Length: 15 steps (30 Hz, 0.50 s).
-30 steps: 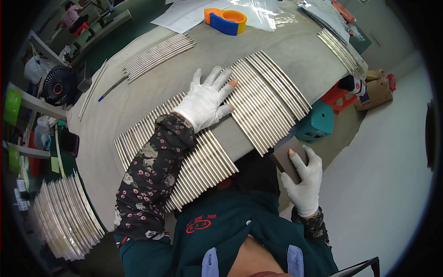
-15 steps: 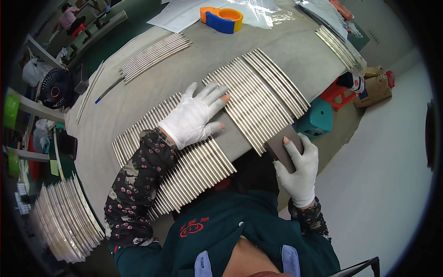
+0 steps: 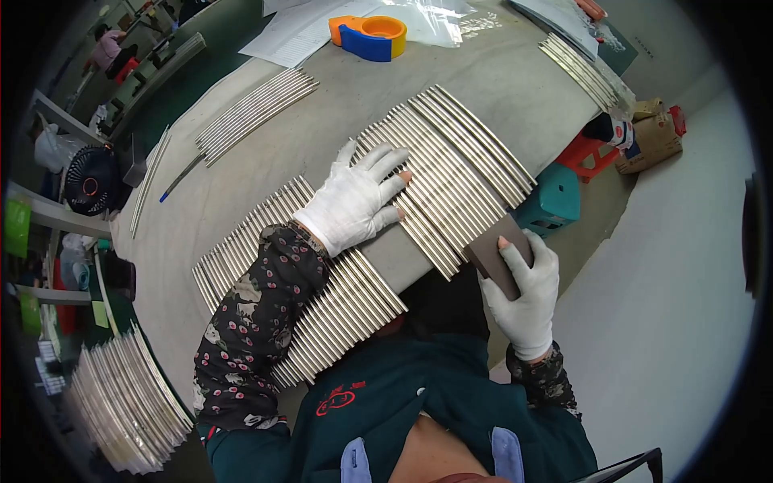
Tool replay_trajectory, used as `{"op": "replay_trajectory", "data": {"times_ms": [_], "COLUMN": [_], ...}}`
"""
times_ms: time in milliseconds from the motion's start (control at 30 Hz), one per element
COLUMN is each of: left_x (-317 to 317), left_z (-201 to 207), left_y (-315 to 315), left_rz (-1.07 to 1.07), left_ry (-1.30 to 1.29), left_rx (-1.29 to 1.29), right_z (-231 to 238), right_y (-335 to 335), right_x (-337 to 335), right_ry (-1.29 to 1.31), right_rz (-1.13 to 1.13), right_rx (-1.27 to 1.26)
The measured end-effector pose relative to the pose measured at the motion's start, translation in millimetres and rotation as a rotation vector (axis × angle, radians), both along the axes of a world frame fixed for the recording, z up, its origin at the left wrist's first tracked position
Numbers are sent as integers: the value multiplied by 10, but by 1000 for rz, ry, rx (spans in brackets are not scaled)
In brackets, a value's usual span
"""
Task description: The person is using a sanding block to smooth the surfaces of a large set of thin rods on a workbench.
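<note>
Silvery metal rods lie side by side on the table in two groups. My left hand (image 3: 354, 203), in a white glove with some bare fingertips, lies flat with fingers spread. Its fingers rest on the left edge of the right-hand rod group (image 3: 451, 173), while its wrist is over the left-hand group (image 3: 346, 302). My right hand (image 3: 527, 290), gloved the same way, grips a dark brown-grey rectangular block (image 3: 493, 251). That block touches or nearly touches the near ends of the right-hand rods, at the table's edge.
Farther back are more rods (image 3: 258, 109), a blue-tipped pen (image 3: 179, 179), an orange and blue tape dispenser (image 3: 370, 40) and papers. Bundled rods (image 3: 129, 402) stand at lower left, near a black fan (image 3: 90, 181). A teal stool (image 3: 555, 200) is beyond the table's right edge.
My left hand has slid rightward, and its fingers now reach onto the right-hand rods. My right hand keeps hold of the block, almost unmoved. The view has shifted slightly.
</note>
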<state>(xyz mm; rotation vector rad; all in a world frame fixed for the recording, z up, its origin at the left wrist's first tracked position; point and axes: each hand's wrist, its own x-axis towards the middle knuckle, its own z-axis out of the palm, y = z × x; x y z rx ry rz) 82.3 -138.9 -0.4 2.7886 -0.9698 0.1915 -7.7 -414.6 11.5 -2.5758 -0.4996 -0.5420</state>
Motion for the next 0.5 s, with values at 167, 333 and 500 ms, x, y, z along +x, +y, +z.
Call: {"op": "replay_trajectory", "data": {"times_ms": [167, 333, 500], "left_x": [216, 364, 362], "left_z": [28, 139, 193], "left_y": [-114, -158, -204], "left_rz": [-85, -207, -240], "left_ry": [72, 48, 109], "left_rx": [-199, -187, -108], "right_z": [5, 8, -5], "right_y": [-76, -162, -210], "right_x": [-56, -103, -107], "right_ry": [1, 23, 31], "right_rz": [-32, -90, -118], "right_rx": [8, 18, 47]}}
